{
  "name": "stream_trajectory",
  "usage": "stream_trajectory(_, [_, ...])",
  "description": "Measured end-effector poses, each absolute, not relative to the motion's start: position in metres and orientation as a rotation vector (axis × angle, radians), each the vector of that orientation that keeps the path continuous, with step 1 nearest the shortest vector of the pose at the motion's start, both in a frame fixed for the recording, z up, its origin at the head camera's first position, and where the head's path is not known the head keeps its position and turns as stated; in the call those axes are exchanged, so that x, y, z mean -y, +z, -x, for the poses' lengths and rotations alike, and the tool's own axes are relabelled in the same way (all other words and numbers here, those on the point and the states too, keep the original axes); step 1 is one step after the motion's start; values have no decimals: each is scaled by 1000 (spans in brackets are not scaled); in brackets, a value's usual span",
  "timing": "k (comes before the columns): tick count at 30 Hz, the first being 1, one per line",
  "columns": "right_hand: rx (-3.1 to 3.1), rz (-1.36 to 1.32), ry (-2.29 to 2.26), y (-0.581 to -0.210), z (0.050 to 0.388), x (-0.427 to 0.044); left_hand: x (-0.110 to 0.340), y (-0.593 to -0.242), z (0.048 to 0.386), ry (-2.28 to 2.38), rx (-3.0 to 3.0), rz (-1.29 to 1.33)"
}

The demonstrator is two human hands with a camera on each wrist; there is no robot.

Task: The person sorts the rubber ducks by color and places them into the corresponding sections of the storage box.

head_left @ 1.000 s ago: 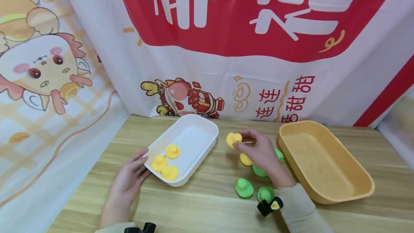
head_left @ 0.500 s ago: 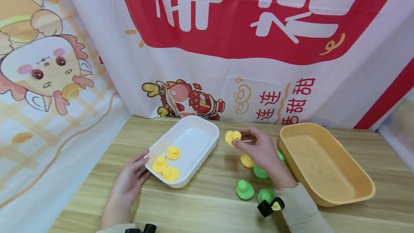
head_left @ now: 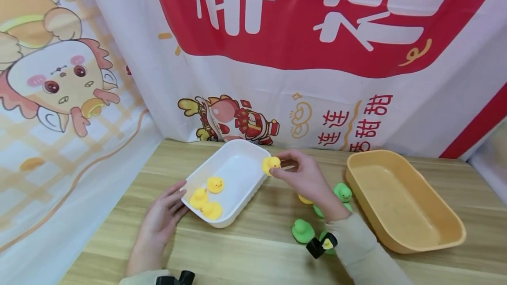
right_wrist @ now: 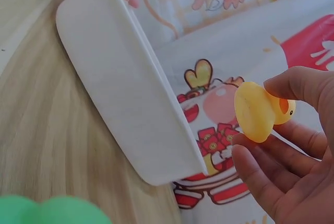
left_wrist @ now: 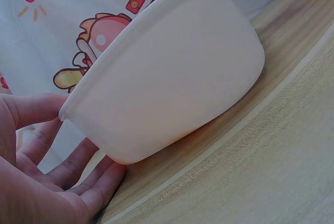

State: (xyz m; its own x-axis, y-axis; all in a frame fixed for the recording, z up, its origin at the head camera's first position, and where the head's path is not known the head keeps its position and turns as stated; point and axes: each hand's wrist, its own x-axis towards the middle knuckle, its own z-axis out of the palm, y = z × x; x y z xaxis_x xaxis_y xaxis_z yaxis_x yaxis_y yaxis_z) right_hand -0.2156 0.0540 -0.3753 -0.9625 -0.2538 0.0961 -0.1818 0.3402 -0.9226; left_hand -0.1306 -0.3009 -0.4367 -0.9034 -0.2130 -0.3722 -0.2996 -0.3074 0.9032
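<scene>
Printed cloth (head_left: 91, 153) borders the tabletop (head_left: 237, 254) at nine o'clock. The left hand (head_left: 158, 219), fingers a little spread, touches the white tub (head_left: 241, 175) on its eight o'clock side. The tub's long axis points to one o'clock; three small yellow ducks (head_left: 202, 198) lie in its seven o'clock end, and its floor shows toward one. At the tub's two o'clock edge the right hand (head_left: 301, 175) pinches a fourth duck (head_left: 271, 166), also yellow, between thumb and fingers; the right wrist view shows it apart from the rim. Another yellow one (head_left: 304, 199), partly hidden, sits at the hand's six o'clock. A strip of wood separates the tub from the green ducks (head_left: 303, 231), spread from the hand's six to four o'clock. Beyond, toward three, stands an orange tub (head_left: 396, 206), its left edge just beside the nearest green one.
</scene>
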Motion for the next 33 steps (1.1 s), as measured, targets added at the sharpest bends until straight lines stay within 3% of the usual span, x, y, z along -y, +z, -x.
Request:
stream_trajectory(22, [-2394,534,-1593,-389,223,4,300,-435,128,2430,-1806,692])
stream_trajectory(33, [-2393,782,-1347,-392,241,32,301,-436,129,2452,-1791,689])
